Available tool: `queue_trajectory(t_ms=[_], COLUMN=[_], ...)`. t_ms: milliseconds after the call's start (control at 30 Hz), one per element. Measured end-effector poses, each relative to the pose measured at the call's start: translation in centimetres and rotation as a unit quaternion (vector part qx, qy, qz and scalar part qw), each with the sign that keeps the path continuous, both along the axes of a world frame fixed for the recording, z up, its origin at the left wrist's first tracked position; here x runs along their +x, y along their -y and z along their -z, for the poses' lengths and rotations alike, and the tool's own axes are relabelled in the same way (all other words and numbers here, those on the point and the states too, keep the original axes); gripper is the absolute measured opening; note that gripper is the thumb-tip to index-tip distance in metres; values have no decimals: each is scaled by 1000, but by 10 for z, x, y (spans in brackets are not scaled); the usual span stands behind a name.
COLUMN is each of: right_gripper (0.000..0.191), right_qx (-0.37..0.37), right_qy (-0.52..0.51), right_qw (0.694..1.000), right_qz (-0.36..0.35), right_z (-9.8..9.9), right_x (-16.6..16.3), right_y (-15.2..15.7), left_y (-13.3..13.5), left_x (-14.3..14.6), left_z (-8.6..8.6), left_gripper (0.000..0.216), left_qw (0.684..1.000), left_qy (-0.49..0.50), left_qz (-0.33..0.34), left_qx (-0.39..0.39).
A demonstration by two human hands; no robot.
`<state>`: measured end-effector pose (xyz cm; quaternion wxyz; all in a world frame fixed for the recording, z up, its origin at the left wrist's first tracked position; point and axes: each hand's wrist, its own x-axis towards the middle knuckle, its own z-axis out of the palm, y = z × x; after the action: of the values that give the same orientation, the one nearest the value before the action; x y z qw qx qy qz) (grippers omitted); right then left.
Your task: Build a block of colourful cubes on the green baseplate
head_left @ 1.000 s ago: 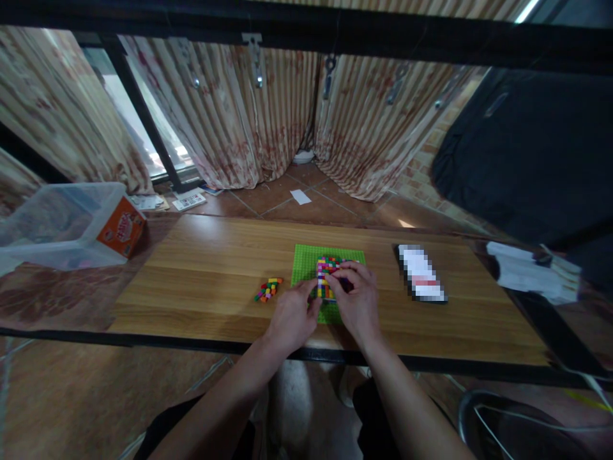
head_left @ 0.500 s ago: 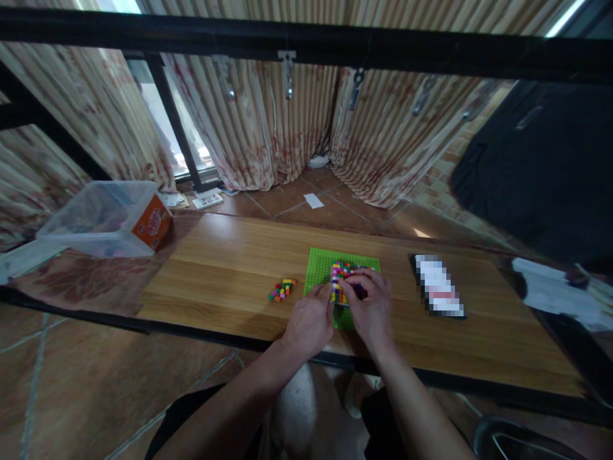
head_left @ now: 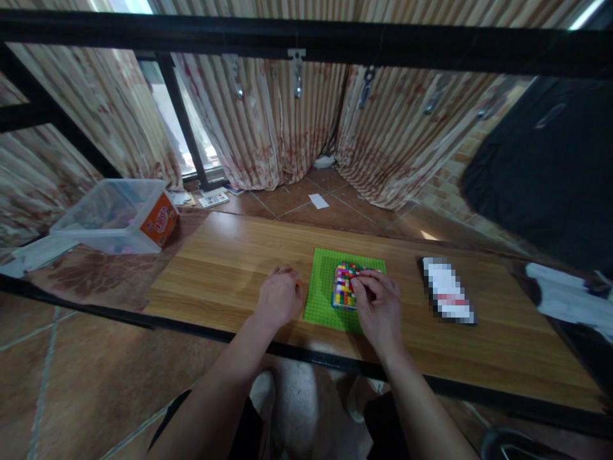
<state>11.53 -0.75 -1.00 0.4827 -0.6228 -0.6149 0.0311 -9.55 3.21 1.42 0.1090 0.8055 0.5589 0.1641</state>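
A green studded baseplate (head_left: 318,303) lies on the wooden table and carries a block of small multicoloured building bricks (head_left: 343,291) set in rows. My right hand (head_left: 380,306) rests over the right part of that block. Its thumb and index finger are pinched together at the brick surface; anything between them is too small to make out. My left hand (head_left: 280,297) is left of the baseplate, over the spot of the loose bricks, and covers nearly all of them. A bit of orange brick (head_left: 297,283) shows beside it. The left fingertips point down and are hidden.
A phone (head_left: 447,291) with a blurred screen lies on the table (head_left: 215,268) to the right. Beyond the table's left end stands a clear plastic bin (head_left: 108,239) with an orange label. A dark metal bar (head_left: 306,38) crosses above, with curtains behind.
My left hand has left the brick block and moved left onto the loose bricks, hiding them. The right hand stays at the block. The view has shifted slightly.
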Motion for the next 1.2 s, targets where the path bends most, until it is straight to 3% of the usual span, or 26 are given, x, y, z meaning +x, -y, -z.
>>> queue_trajectory(t_ms=[267, 400, 467, 567, 700, 967, 1200], right_gripper=[23, 23, 22, 20, 18, 15, 17], right_qx=[-5, 4, 16, 32, 28, 24, 6], right_qy=[-6, -25, -21, -6, 10, 8, -33], right_qw=[1000, 1000, 1000, 999, 998, 996, 995], right_qz=[-4, 3, 9, -5, -62, -90, -94], right_z=[-4, -7, -9, -11, -14, -14, -15], right_x=[-1, -3, -4, -7, -12, -14, -6], right_y=[1, 2, 3, 6, 10, 11, 9], left_y=[-6, -4, -1, 7, 17, 19, 19], left_x=[7, 10, 16, 30, 47, 54, 56], left_z=[3, -3, -4, -3, -2, -6, -1], left_gripper=[22, 19, 18, 16, 23, 25, 28], left_qw=[999, 995, 977, 923, 866, 846, 872], left_qy=[-34, 92, 210, 377, 474, 505, 467], left_qz=[-15, -27, -19, 2, 31, 56, 53], left_qx=[20, 19, -5, -76, -156, -162, -140])
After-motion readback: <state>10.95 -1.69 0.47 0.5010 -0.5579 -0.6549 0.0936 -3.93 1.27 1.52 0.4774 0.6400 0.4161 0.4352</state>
